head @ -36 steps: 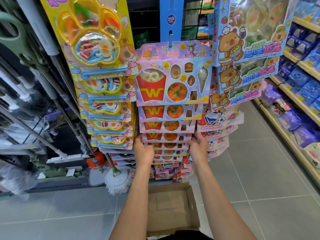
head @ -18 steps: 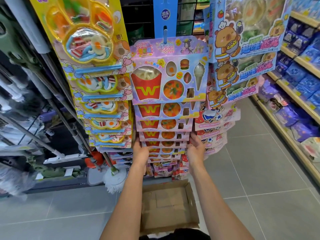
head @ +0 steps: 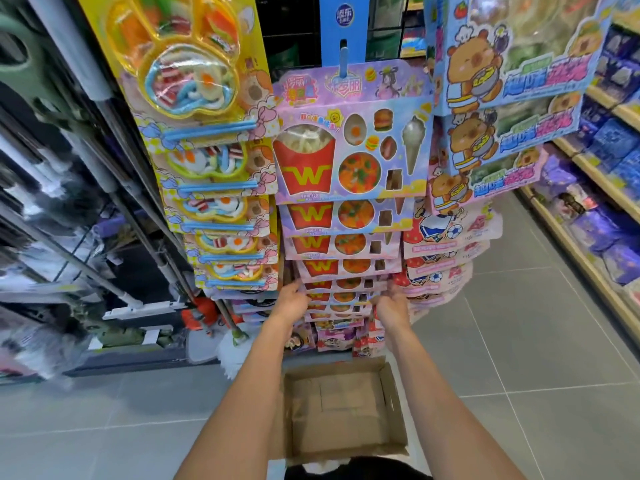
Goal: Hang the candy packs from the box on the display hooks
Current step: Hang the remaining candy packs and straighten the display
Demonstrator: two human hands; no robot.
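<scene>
A column of pink candy packs with a red fries pouch marked W (head: pixel 349 157) hangs down the middle of the display. My left hand (head: pixel 292 301) grips the left edge of one of the lower packs (head: pixel 341 285) in that column. My right hand (head: pixel 393 303) grips its right edge. The fingers of both hands are partly hidden behind the pack. A brown cardboard box (head: pixel 341 407) stands open on the floor below my arms, and no packs show inside it.
Yellow paw-shaped candy packs (head: pixel 194 64) hang to the left, blue bear packs (head: pixel 512 71) and football packs (head: pixel 450 233) to the right. Mops and poles (head: pixel 114 188) lean at the left. A shelf of blue and purple bags (head: pixel 606 188) runs along the right. Grey floor tiles lie around the box.
Both hands stay on the same lower pack in the middle column. The view has shifted slightly, with the display and box sitting a bit further left and lower.
</scene>
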